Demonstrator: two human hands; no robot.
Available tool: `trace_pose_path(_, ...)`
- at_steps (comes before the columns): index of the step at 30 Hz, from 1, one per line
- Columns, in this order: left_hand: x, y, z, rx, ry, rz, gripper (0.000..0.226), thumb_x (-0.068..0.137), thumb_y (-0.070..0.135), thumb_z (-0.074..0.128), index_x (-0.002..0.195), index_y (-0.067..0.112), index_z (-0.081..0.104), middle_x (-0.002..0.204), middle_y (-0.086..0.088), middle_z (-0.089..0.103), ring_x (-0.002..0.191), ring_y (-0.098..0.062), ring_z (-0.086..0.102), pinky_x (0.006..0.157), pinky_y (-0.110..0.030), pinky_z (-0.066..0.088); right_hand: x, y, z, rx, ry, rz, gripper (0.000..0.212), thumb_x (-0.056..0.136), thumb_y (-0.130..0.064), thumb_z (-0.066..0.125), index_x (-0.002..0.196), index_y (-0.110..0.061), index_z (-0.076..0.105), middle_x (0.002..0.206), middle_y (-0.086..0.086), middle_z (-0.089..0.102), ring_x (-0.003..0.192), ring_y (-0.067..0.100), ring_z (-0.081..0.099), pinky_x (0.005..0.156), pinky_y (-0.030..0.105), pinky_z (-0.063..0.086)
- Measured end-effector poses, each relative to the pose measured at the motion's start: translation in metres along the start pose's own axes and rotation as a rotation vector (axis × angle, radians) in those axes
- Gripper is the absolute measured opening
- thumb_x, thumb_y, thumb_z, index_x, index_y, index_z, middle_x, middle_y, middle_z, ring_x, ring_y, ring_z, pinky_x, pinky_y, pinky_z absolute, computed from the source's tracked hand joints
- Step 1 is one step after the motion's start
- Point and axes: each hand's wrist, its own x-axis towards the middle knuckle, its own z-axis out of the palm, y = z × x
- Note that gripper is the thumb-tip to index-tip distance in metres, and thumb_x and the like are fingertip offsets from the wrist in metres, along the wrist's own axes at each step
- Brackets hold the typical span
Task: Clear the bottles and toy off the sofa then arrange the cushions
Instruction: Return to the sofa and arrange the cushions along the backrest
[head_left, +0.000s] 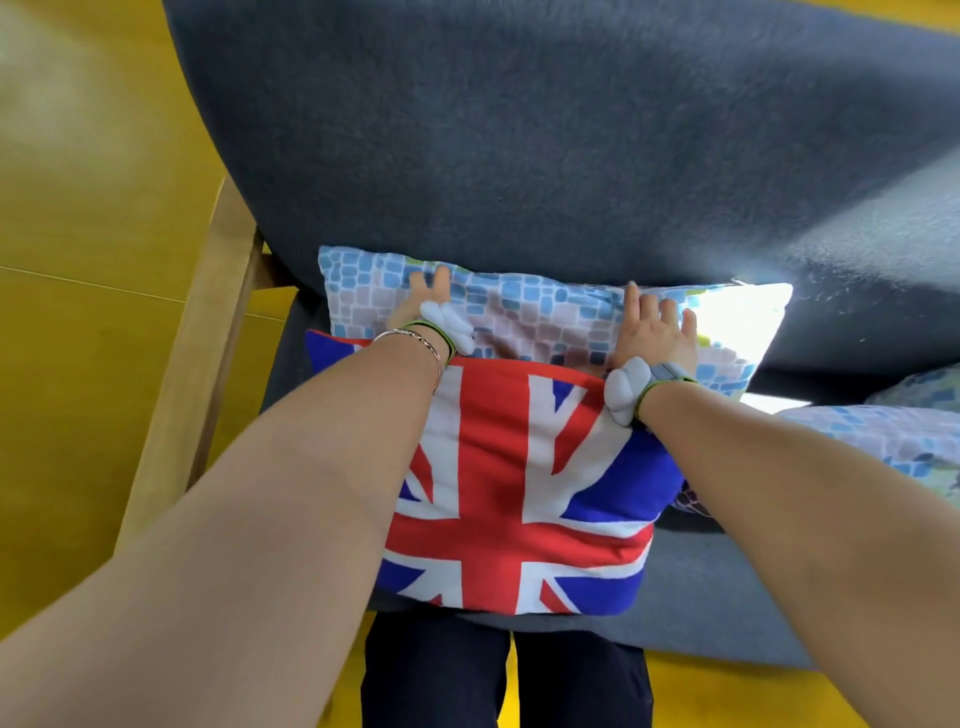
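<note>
1. The sofa (571, 130) is filling the far view, its grey backrest rising behind the cushions.
2. The flag cushion (519, 499) is lying on the seat, nearest, overlapping the mosaic cushion (519, 317), which is leaning against the backrest.
3. A third cushion (893, 441) is lying at the right edge.
4. The left hand (423, 306) and right hand (655, 332) are pressing flat on the mosaic cushion, fingers spread, gripping nothing.
5. It is probably soft, light and yielding; taking it by the top corners should work best.
6. No bottles or toy are showing.
</note>
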Motion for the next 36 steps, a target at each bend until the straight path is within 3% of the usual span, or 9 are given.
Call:
trace_pose_path(2,0.003,-0.003,-0.003,0.09,-0.001,0.031,0.068,0.095,0.019,0.047,0.15,0.015,0.008,0.158,-0.018,0.006,0.139,-0.037,0.03,0.107,-0.045,0.034,0.005,-0.002,-0.002,-0.029,-0.007,-0.012,0.065,0.091,-0.014,0.033,0.146,-0.011,-0.002,0.147,0.008,0.03,0.137,0.03,0.02,0.112,0.045,0.016)
trace_pose_path(4,0.007,-0.008,-0.002,0.138,-0.013,0.064,0.049,0.096,0.018,0.045,0.143,0.017,0.031,0.152,-0.015,0.024,0.132,-0.037,0.039,0.098,-0.039,0.041,0.008,-0.003,-0.005,-0.06,-0.047,-0.015,0.053,0.091,-0.014,0.032,0.142,-0.011,0.018,0.141,0.008,0.039,0.134,0.03,0.023,0.108,0.045,0.021)
trace_pose_path(6,0.0,-0.013,-0.007,0.219,-0.003,0.079,0.029,0.095,0.013,0.045,0.123,0.019,0.045,0.13,-0.014,0.044,0.109,-0.035,0.053,0.067,-0.029,0.043,0.007,-0.006,-0.009,-0.111,-0.029,-0.019,0.039,0.091,-0.016,0.033,0.13,-0.014,0.041,0.13,0.009,0.044,0.124,0.029,0.031,0.101,0.042,0.027)
trace_pose_path(7,-0.003,-0.011,-0.012,0.264,0.019,0.057,0.033,0.095,0.009,0.044,0.127,0.013,0.045,0.124,-0.013,0.045,0.101,-0.031,0.056,0.061,-0.027,0.039,0.007,-0.006,-0.011,-0.126,0.0,-0.024,0.035,0.091,-0.016,0.034,0.123,-0.015,0.048,0.126,0.009,0.043,0.12,0.029,0.033,0.098,0.04,0.029)
trace_pose_path(11,-0.007,-0.012,-0.017,0.213,0.033,0.088,0.032,0.093,0.005,0.042,0.125,0.006,0.048,0.138,-0.013,0.04,0.119,-0.03,0.051,0.087,-0.035,0.044,0.005,-0.002,-0.018,-0.076,0.004,-0.051,0.03,0.089,-0.015,0.037,0.116,-0.017,0.05,0.122,0.007,0.052,0.119,0.029,0.04,0.099,0.041,0.028)
trace_pose_path(18,-0.027,-0.038,-0.046,0.053,0.307,0.043,0.029,0.093,-0.001,0.038,0.12,0.009,0.044,0.127,-0.014,0.039,0.112,-0.038,0.047,0.071,-0.04,0.038,-0.014,-0.019,-0.039,0.029,0.169,-0.166,0.028,0.088,-0.008,0.042,0.114,-0.018,0.048,0.112,0.006,0.054,0.108,0.028,0.046,0.086,0.038,0.034)
trace_pose_path(26,-0.023,-0.089,-0.05,0.05,0.324,-0.068,0.026,0.094,0.0,0.04,0.12,0.005,0.042,0.13,-0.016,0.04,0.122,-0.039,0.042,0.09,-0.047,0.043,0.004,-0.045,-0.059,0.096,0.169,-0.33,0.035,0.091,-0.008,0.037,0.123,-0.016,0.046,0.125,0.008,0.052,0.116,0.03,0.043,0.098,0.04,0.031)
trace_pose_path(31,-0.015,-0.084,-0.054,-0.063,0.371,-0.077,0.029,0.092,-0.003,0.043,0.12,0.002,0.042,0.133,-0.019,0.039,0.123,-0.039,0.039,0.093,-0.045,0.041,0.004,-0.052,-0.057,0.137,0.145,-0.253,0.04,0.088,-0.007,0.041,0.126,-0.016,0.043,0.127,0.007,0.049,0.119,0.028,0.04,0.097,0.04,0.033)
trace_pose_path(36,-0.01,-0.082,-0.057,-0.131,0.446,-0.04,0.024,0.091,-0.002,0.041,0.115,0.001,0.044,0.128,-0.021,0.041,0.115,-0.039,0.044,0.083,-0.048,0.042,0.004,-0.044,-0.055,0.17,0.171,-0.21,0.037,0.087,-0.008,0.047,0.123,-0.014,0.044,0.122,0.008,0.049,0.116,0.027,0.043,0.092,0.039,0.037)
